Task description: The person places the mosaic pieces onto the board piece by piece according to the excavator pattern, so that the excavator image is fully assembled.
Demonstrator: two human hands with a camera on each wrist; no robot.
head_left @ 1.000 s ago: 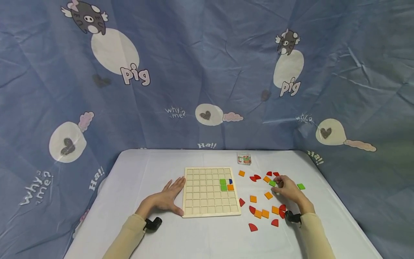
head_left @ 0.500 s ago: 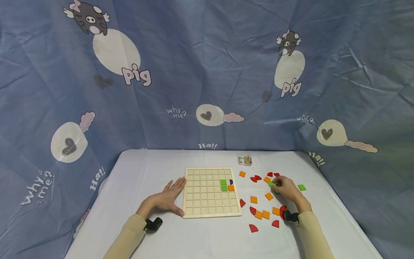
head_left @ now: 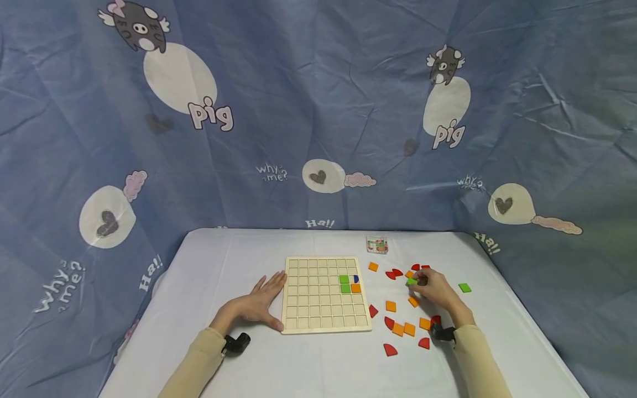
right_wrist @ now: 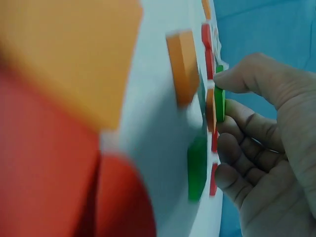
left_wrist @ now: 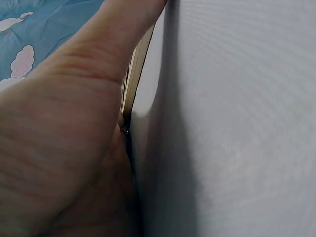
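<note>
My left hand point(head_left: 256, 305) lies with spread, straight fingers along the left edge of a pale wooden grid board point(head_left: 312, 298). Its fingertips and thumb touch the rim. Between thumb and fingers, my right hand point(head_left: 435, 288) pinches a green square tile point(right_wrist: 220, 94), lifted over the scattered pieces on the right. Beneath this hand, a second green tile point(right_wrist: 197, 169) lies on the table in the right wrist view. Set in cells at the board's right side are two green tiles, one point(head_left: 344, 279) behind the other, an orange tile point(head_left: 355, 288) and a small blue piece point(head_left: 356, 279).
Right of the board lie several orange squares point(head_left: 391, 306) and red quarter-round pieces point(head_left: 390, 349). A green tile point(head_left: 465, 287) sits farther right. A small patterned card point(head_left: 376, 245) is behind the board's right corner. A blue printed cloth point(head_left: 278, 138) hangs behind the white table.
My right hand has picked up the green tile from among the pieces and moved slightly left with it. The left hand stays at the board's edge.
</note>
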